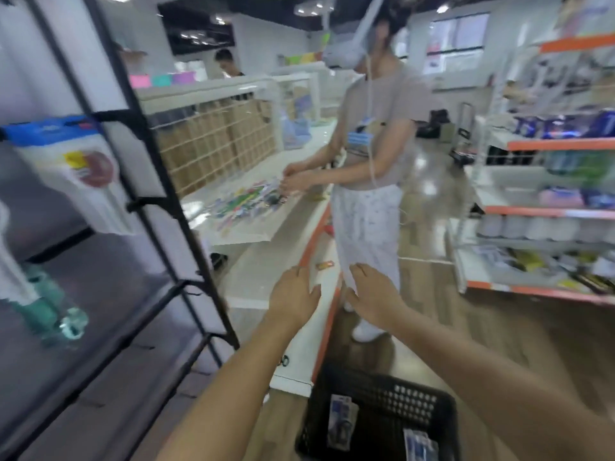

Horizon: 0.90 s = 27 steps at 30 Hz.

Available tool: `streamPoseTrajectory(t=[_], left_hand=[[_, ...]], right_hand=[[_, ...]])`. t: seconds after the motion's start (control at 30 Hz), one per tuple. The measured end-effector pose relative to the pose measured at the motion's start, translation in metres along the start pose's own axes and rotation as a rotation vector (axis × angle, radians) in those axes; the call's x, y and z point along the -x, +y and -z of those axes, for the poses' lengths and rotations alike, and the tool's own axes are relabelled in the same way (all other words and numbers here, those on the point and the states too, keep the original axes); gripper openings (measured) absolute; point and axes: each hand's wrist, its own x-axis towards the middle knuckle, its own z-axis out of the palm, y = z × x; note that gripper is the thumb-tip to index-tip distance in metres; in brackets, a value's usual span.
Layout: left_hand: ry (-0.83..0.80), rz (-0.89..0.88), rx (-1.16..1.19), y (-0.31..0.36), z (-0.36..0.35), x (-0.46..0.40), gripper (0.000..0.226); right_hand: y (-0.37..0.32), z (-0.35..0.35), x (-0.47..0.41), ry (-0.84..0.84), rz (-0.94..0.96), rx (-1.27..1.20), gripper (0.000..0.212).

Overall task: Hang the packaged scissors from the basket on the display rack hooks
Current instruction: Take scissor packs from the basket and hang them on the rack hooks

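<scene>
Both your hands were stretched forward, fingers straight and loosely spread, holding nothing: left hand (294, 294), right hand (374, 294), side by side and apart. Below them, at the bottom edge, sat the black basket (429, 404) on the wood floor, with two packaged scissors (341, 422) lying inside, one near its left wall, one lower right. The black display rack (139, 181) stood to your left, blurred; a blue-topped packet (70, 161) hung on it. Ahead, another person (369, 161) in a headset stood at a white shelf (253, 207) strewn with colourful small packets.
</scene>
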Motion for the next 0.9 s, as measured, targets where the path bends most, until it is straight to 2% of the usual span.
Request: streamPoseTrajectory(t=[0.13, 0.27, 0.4, 0.47, 0.77, 0.83, 0.9], left_hand=[[-0.185, -0.097, 0.021, 0.042, -0.057, -0.003, 0.043], [-0.351, -0.152, 0.013, 0.067, -0.118, -0.011, 0.037], [-0.534, -0.173, 0.004, 0.086, -0.184, -0.013, 0.046], [-0.606, -0.183, 0.003, 0.091, -0.214, -0.011, 0.05], [-0.848, -0.152, -0.1, 0.049, -0.336, 0.01, 0.045], [-0.889, -0.157, -0.12, 0.031, -0.357, 0.014, 0.045], [-0.922, -0.134, -0.136, 0.011, -0.382, 0.015, 0.04]], right_hand=[[0.074, -0.029, 0.038, -0.003, -0.177, -0.003, 0.038], [0.13, -0.062, 0.078, -0.091, -0.376, -0.072, 0.034], [0.181, -0.095, 0.111, -0.219, -0.513, -0.067, 0.036], [0.205, -0.114, 0.122, -0.231, -0.577, -0.108, 0.033], [0.255, -0.227, 0.163, -0.388, -0.751, -0.207, 0.027], [0.262, -0.261, 0.172, -0.394, -0.878, -0.291, 0.025], [0.266, -0.296, 0.182, -0.479, -0.986, -0.366, 0.025]])
